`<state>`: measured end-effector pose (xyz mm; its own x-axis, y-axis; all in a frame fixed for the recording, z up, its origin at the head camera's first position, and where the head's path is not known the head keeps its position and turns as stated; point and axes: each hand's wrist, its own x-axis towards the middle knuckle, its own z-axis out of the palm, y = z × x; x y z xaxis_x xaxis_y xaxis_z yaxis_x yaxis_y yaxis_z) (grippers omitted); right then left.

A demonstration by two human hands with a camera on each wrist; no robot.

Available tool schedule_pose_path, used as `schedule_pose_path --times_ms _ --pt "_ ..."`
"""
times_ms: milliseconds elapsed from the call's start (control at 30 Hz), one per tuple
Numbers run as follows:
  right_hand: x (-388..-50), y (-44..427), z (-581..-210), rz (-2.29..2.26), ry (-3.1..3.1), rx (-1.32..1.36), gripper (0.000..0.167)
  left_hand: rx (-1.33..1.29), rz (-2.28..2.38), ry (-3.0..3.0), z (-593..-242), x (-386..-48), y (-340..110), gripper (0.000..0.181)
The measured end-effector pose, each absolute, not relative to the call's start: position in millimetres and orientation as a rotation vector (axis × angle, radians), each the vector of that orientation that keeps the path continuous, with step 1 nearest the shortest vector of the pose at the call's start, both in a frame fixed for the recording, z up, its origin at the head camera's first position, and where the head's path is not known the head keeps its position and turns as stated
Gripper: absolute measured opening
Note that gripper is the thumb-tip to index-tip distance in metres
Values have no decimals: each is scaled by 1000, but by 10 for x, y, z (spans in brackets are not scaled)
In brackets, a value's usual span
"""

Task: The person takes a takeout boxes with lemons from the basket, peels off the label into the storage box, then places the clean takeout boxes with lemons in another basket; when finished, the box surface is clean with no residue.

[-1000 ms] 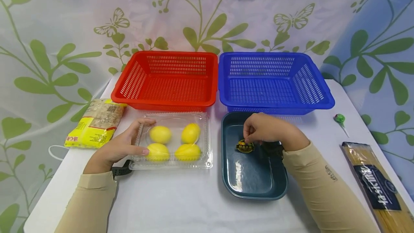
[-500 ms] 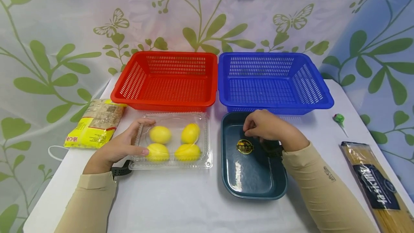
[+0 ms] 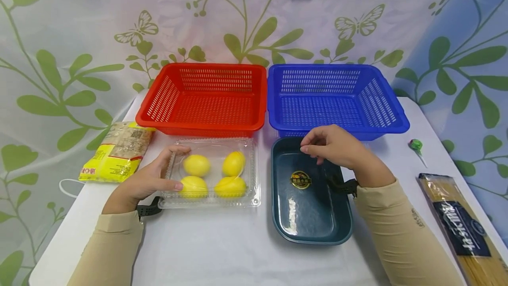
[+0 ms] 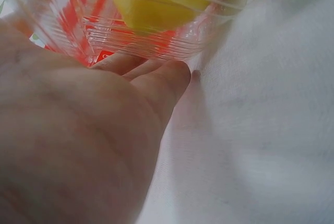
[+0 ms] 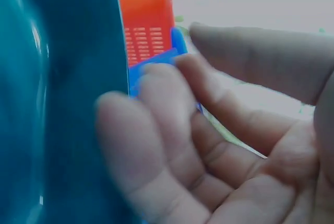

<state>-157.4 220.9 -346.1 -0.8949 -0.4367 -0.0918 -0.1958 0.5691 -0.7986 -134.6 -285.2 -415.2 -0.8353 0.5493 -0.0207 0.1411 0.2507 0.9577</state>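
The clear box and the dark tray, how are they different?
The clear box is see-through; the dark tray isn't. The box holds four yellow fruits, while the tray has a black-and-gold label. The box is longer side to side; the tray is longer front to back. Both are on the white table.
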Motion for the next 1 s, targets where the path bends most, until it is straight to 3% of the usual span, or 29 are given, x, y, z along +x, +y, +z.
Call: schedule_pose_path --times_ms 267,433,533,767,1000 --pt "-1490 2362 -3524 -1848 2262 -323 24 653 1616 2179 -4129 -1334 -2834 81" --pt "-1437 2512 -3596 -2203 1943 -125 15 656 1613 2190 -4126 -1337 -2832 79" --pt "-1411 2586 -3671 -2288 1797 -75 16 644 1604 2194 -4128 -1332 -2836 79" --pt "-1389 2713 -3780 -2470 1519 -32 37 630 1600 2193 -4140 -1331 -2838 80" --pt "-1375 2849 -3828 -2579 1280 316 27 620 1589 2202 -4152 -1329 -2843 79"
